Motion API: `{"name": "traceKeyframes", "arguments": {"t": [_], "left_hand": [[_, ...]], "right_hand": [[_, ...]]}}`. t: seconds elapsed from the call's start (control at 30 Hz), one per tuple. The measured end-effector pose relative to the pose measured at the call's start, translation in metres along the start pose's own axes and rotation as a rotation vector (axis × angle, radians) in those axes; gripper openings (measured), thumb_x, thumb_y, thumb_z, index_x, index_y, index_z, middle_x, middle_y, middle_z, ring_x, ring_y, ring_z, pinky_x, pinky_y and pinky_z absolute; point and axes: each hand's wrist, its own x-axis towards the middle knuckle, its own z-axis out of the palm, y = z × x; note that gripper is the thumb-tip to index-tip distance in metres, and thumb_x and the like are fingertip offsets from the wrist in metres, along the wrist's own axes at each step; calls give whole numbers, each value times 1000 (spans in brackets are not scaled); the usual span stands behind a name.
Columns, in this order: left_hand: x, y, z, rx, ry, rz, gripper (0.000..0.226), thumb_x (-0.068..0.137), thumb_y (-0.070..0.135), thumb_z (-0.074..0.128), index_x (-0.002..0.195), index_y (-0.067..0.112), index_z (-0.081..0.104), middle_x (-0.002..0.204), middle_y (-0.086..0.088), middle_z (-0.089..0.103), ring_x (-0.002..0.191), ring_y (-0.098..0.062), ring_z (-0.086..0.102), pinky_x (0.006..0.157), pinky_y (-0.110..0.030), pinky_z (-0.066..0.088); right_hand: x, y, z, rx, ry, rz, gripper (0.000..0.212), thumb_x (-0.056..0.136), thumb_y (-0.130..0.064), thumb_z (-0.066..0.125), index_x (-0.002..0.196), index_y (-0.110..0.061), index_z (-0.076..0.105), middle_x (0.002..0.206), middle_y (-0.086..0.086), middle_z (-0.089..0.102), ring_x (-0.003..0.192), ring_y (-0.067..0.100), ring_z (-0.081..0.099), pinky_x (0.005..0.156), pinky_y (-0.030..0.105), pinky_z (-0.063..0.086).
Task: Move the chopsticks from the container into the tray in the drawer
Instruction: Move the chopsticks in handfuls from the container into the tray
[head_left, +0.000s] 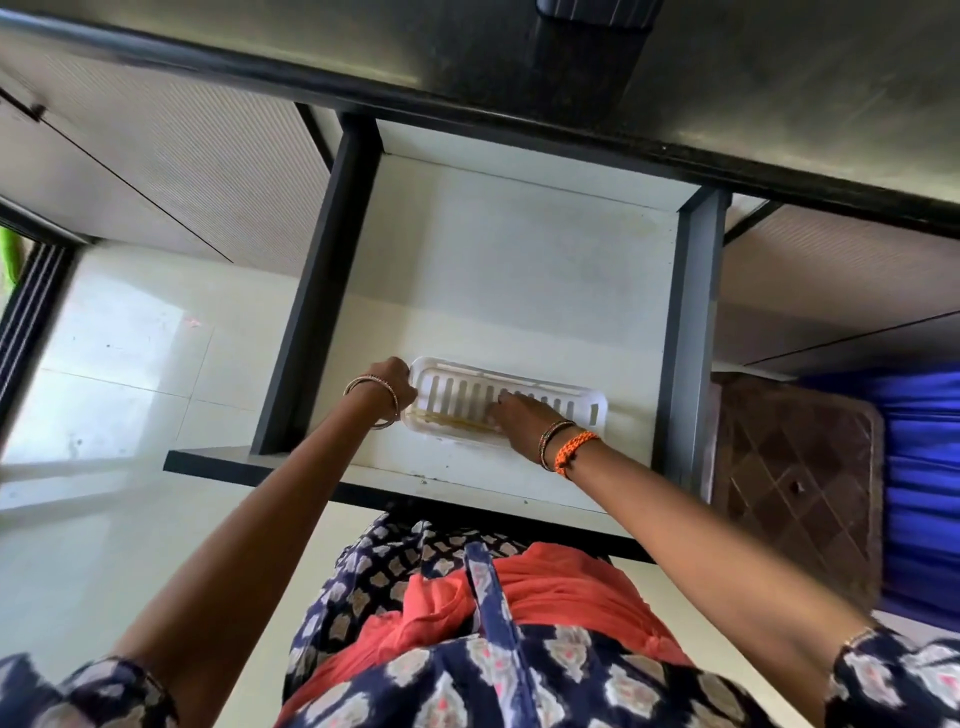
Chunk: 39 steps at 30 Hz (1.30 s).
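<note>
A white slotted plastic tray (582, 402) lies near the front of the open drawer (519, 270). Yellowish wooden chopsticks (457, 422) lie along the tray's near side. My left hand (397, 382) grips the tray's left end. My right hand (519, 418) rests inside the tray, fingers down on the chopsticks' right end; whether it pinches them I cannot tell. The container is not in view.
The drawer has dark side rails (317, 291) and a white floor. A dark countertop edge (467, 109) runs above it. White floor tiles (119, 364) lie to the left, a brown patterned mat (800, 478) and blue cloth (919, 467) to the right.
</note>
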Motion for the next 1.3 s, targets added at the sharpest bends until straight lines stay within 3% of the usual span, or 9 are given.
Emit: {"name": "traceKeyframes", "arguments": {"t": [0.17,0.33,0.4,0.47,0.6,0.73,0.83,1.13,1.3], "left_hand": [[5,28,-29,151,207,52,29,87,20,46,110,8,59,116,-20,62,104,-38,59,89,-42,50],[1,120,-123,-93,618,375,23,86,19,42,97,21,62,100,-16,68,90,-38,63,79,-43,55],[2,162,-177,-165,701,563,23,87,18,43,99,18,62,99,-19,69,91,-39,64,81,-46,54],[10,200,-229,-204,761,691,21,85,14,48,100,15,62,98,-20,70,91,-38,64,82,-45,53],[37,256,-290,-176,786,743,27,86,18,50,111,15,60,109,-15,67,100,-34,62,91,-41,51],[63,278,-298,-46,748,803,32,87,17,51,118,14,56,118,-12,60,106,-28,59,93,-41,50],[75,280,-297,-64,722,809,30,89,21,52,118,15,55,116,-10,60,103,-26,60,90,-41,52],[61,280,-290,-123,785,818,32,90,19,52,121,15,53,125,-8,52,110,-26,54,93,-39,50],[21,283,-278,-190,873,933,42,90,19,51,131,17,43,132,-9,49,114,-26,52,97,-40,49]], "right_hand": [[-13,6,-74,160,152,-22,32,89,-4,44,111,-16,63,112,12,67,102,31,62,83,39,52],[-20,52,-235,478,936,-80,19,84,1,56,92,-5,71,93,12,74,81,18,66,77,32,53],[-14,87,-308,491,1327,19,20,82,2,53,93,-1,70,90,15,73,80,26,68,77,36,54],[0,122,-373,443,1509,171,24,86,-1,50,104,0,66,93,19,72,86,30,67,84,36,51],[46,171,-456,479,1269,378,19,92,-15,53,94,-3,67,106,24,69,103,31,63,92,33,41],[87,193,-480,620,1169,418,43,88,-28,62,51,-12,49,59,11,54,58,19,50,59,25,31],[104,201,-484,727,1256,461,47,82,-28,69,45,-18,43,47,-4,46,44,8,41,58,24,37],[77,186,-492,938,1476,413,22,84,-19,66,79,2,71,82,18,73,74,25,68,76,37,57],[3,141,-484,885,1879,429,19,85,-18,64,84,-1,71,87,16,74,82,26,68,67,26,48]]}}
